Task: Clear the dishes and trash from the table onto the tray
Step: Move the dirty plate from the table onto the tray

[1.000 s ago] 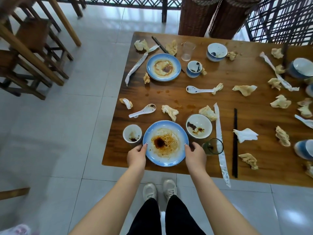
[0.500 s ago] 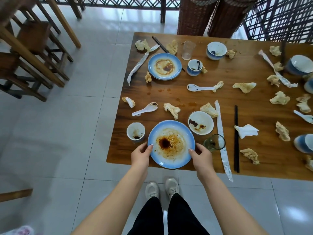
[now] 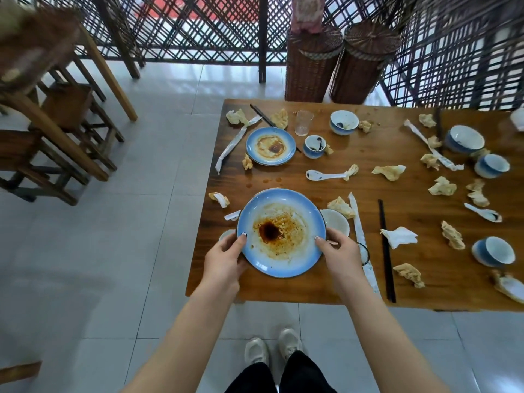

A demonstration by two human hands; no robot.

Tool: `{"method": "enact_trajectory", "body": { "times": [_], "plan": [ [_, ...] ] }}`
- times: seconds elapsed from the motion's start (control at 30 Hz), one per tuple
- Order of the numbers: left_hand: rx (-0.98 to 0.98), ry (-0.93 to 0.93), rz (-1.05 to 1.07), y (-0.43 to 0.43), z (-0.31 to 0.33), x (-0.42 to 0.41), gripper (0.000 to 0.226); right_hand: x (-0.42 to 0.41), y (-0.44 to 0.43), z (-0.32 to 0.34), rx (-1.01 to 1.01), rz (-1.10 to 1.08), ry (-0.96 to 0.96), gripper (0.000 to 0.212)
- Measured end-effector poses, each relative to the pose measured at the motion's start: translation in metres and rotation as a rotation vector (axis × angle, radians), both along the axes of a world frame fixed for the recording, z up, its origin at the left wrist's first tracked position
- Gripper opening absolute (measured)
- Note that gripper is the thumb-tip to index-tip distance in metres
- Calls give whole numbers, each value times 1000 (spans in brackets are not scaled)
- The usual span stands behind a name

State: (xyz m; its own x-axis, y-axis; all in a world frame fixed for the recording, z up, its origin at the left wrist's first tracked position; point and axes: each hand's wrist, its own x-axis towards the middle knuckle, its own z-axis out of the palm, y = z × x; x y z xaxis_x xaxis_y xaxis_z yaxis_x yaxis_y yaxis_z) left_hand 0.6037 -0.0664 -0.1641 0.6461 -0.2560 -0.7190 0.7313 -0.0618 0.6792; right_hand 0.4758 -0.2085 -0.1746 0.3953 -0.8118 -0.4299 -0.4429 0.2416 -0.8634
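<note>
While standing at the near edge of the brown wooden table (image 3: 382,163), holding a round blue ceramic plate (image 3: 280,232) smeared with dark sauce and orange oil, raised a little above the tabletop near its front left corner. Gripping the plate's left rim with the left hand (image 3: 224,259), thumb curled over the edge, fingers hidden beneath. Gripping the right rim with the right hand (image 3: 338,252) likewise, thumb on top, fingers out of sight under the dish. Covering, from this view, part of a small white cup (image 3: 226,235) on the left and part of a white bowl (image 3: 337,221) on the right. Beside the right wrist, only the dark rim of a drinking glass (image 3: 365,252) showing. Farther back: a second blue plate (image 3: 270,146) with brown residue, a clear ribbed tumbler (image 3: 304,123), a small blue cup (image 3: 314,146) stained with sauce, a white ceramic spoon (image 3: 323,175). Scattered across the wood: crumpled tan napkins (image 3: 389,173), long white paper sleeves (image 3: 360,236), a pair of black chopsticks (image 3: 385,251) lying right of the held plate. Beyond the far edge, two tall wicker baskets (image 3: 310,66) against dark lattice screens (image 3: 198,29); off to the left, wooden chairs (image 3: 65,114) on pale floor tiles (image 3: 113,251).
</note>
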Motion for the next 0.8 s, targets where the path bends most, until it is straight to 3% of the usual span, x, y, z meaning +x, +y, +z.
{"method": "enact_trajectory", "body": {
  "times": [0.3,0.47,0.8],
  "plan": [
    [-98,-92,30,-18,42,44,25,39,-17,37,0,-37,-136,38],
    [-109,-135,5,-44,50,68,26,66,-40,54,-29,-38,-164,15],
    [31,-159,0,-126,28,133,32,129,-117,39,25,-41,-123,23]
  ]
}}
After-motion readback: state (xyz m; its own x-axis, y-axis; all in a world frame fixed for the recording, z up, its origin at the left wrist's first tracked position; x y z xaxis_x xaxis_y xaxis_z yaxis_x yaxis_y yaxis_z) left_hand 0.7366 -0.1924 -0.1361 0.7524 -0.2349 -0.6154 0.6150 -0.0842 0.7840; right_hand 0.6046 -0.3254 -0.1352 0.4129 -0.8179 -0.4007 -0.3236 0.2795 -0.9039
